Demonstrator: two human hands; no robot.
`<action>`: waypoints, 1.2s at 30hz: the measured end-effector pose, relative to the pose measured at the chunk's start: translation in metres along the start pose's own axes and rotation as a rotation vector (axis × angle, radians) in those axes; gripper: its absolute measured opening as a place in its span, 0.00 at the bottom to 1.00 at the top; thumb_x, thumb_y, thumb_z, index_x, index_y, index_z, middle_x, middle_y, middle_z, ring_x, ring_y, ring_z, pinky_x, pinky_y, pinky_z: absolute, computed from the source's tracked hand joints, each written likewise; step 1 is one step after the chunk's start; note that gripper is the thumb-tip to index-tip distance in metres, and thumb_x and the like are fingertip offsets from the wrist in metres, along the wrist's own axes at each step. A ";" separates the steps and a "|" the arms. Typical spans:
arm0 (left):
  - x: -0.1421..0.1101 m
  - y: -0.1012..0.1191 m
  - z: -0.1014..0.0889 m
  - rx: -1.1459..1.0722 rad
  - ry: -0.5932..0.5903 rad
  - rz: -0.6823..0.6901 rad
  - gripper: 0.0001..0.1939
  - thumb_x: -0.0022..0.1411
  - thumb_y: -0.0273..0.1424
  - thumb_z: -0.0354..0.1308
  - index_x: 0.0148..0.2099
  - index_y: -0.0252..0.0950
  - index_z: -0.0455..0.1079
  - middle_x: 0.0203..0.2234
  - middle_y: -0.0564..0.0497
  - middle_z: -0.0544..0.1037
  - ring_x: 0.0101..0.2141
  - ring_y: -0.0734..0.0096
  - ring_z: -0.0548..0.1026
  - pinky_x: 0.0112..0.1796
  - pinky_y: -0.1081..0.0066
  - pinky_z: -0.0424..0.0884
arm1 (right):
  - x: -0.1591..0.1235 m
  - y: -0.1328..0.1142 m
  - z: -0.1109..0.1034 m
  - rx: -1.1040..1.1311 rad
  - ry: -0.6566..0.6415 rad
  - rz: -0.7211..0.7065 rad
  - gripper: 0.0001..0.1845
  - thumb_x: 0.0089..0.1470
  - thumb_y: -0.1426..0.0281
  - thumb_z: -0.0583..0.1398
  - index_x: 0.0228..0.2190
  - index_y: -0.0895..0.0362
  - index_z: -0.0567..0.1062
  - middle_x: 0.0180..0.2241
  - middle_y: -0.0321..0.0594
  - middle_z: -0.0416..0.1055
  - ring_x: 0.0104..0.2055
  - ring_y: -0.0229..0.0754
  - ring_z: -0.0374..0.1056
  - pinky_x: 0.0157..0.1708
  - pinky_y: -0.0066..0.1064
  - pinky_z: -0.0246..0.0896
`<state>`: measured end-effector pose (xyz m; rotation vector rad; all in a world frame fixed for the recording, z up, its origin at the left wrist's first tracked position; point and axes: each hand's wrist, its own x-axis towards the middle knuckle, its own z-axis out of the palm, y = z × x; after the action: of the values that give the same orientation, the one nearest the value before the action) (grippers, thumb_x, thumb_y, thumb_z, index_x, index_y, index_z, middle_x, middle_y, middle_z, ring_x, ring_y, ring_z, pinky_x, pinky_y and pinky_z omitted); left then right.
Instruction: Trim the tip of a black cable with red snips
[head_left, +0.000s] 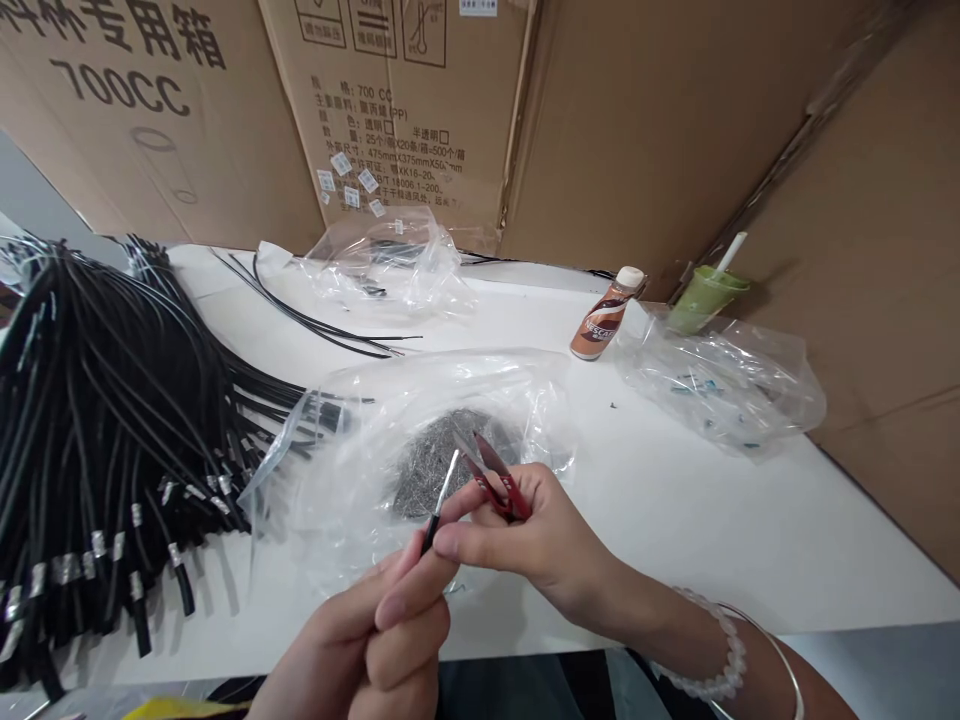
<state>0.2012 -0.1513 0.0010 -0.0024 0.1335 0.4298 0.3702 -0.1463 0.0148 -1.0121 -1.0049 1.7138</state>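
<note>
My left hand (375, 640) is closed, pinching a short black cable (430, 532) whose bare silver tip (448, 480) points up. My right hand (540, 540) is closed around small red thread snips (495, 478); the blades are open beside the wire tip, just right of it. My right thumb also rests against the cable. Under both hands lies a clear plastic bag (360, 450) with a grey heap of tiny metal pieces (435, 455) inside.
A big bundle of black cables with metal crimps (97, 440) fills the left of the white table (675, 500). A few loose cables (315, 320), two more clear bags (390, 265) (720, 380), a coffee bottle (606, 315) and a green cup (705, 295) lie farther back. Cardboard boxes (405, 110) wall the rear and right.
</note>
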 end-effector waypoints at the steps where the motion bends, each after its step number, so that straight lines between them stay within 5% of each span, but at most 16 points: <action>1: 0.000 0.001 0.001 0.012 0.022 0.005 0.14 0.62 0.35 0.59 0.27 0.33 0.67 0.15 0.61 0.49 0.12 0.86 0.39 0.13 0.79 0.38 | 0.000 0.000 0.000 -0.020 0.017 -0.012 0.09 0.40 0.70 0.71 0.24 0.57 0.77 0.15 0.24 0.44 0.20 0.28 0.40 0.22 0.27 0.39; 7: -0.002 -0.005 0.011 0.369 0.373 0.096 0.20 0.56 0.43 0.64 0.26 0.34 0.63 0.15 0.62 0.48 0.15 0.87 0.42 0.16 0.82 0.47 | 0.001 -0.002 -0.002 -0.146 0.049 -0.103 0.07 0.44 0.69 0.68 0.25 0.58 0.76 0.15 0.25 0.45 0.20 0.29 0.41 0.21 0.26 0.41; 14: -0.003 -0.004 0.010 0.563 0.610 0.479 0.19 0.54 0.45 0.64 0.29 0.38 0.61 0.18 0.62 0.45 0.18 0.83 0.40 0.16 0.83 0.48 | 0.000 -0.009 -0.017 -0.391 0.170 -0.453 0.07 0.46 0.68 0.65 0.29 0.57 0.76 0.18 0.28 0.54 0.20 0.29 0.47 0.17 0.22 0.46; 18: -0.005 -0.004 0.011 0.749 0.635 0.647 0.16 0.58 0.46 0.60 0.32 0.39 0.65 0.15 0.62 0.48 0.17 0.82 0.43 0.16 0.83 0.51 | 0.001 -0.005 -0.027 -0.557 0.162 -0.587 0.07 0.52 0.65 0.63 0.31 0.57 0.75 0.22 0.32 0.65 0.22 0.30 0.55 0.20 0.22 0.55; 24: -0.001 -0.003 0.011 0.858 0.665 0.645 0.15 0.61 0.46 0.56 0.34 0.40 0.67 0.12 0.62 0.57 0.11 0.86 0.47 0.13 0.83 0.48 | -0.001 0.003 -0.018 -0.833 0.252 -0.857 0.10 0.52 0.64 0.64 0.31 0.59 0.73 0.19 0.29 0.66 0.18 0.27 0.56 0.18 0.19 0.55; 36: 0.001 -0.007 0.006 1.107 0.696 0.691 0.14 0.62 0.47 0.54 0.37 0.43 0.70 0.14 0.59 0.64 0.11 0.85 0.55 0.12 0.85 0.50 | -0.002 -0.002 -0.016 -1.198 0.394 -1.076 0.17 0.60 0.58 0.57 0.28 0.59 0.71 0.17 0.29 0.68 0.17 0.27 0.58 0.17 0.20 0.54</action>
<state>0.2060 -0.1573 0.0062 1.0155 1.0662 0.9848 0.3857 -0.1448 0.0120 -1.0668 -1.8503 -0.0765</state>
